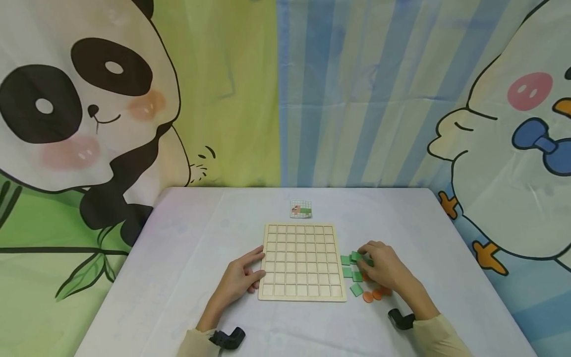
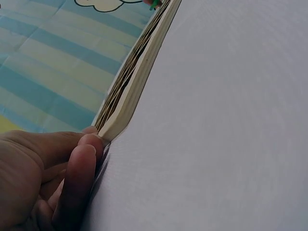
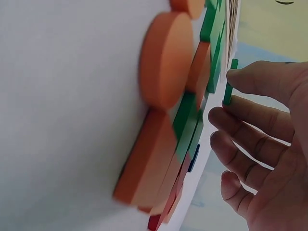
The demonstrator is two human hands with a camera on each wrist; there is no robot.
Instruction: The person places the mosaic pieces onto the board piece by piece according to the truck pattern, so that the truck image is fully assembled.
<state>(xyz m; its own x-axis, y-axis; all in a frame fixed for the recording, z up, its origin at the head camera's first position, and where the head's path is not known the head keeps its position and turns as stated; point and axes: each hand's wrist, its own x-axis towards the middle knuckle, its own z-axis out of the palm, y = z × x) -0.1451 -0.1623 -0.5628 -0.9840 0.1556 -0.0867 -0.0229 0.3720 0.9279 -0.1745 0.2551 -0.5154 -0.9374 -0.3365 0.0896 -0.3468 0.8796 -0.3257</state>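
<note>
A light wooden grid board (image 1: 302, 263) lies flat on the table. My left hand (image 1: 238, 277) rests at its left edge, thumb and index fingertip apart along the rim; the left wrist view shows the fingertips touching the board's corner (image 2: 118, 122). Right of the board, my right hand (image 1: 383, 265) is over a group of small pieces. In the right wrist view, its thumb and index finger pinch a thin green tile (image 3: 234, 65), raised off the table. Around it lie green square tiles (image 1: 356, 289) and orange round pieces (image 1: 368, 297).
Behind the board lies a small card (image 1: 301, 209) with a coloured grid picture. A thick orange disc (image 3: 166, 62), an orange block (image 3: 144, 161) and a red piece (image 3: 177, 192) sit close under the right hand. Printed curtains (image 1: 357, 94) hang behind the white table (image 1: 214, 218).
</note>
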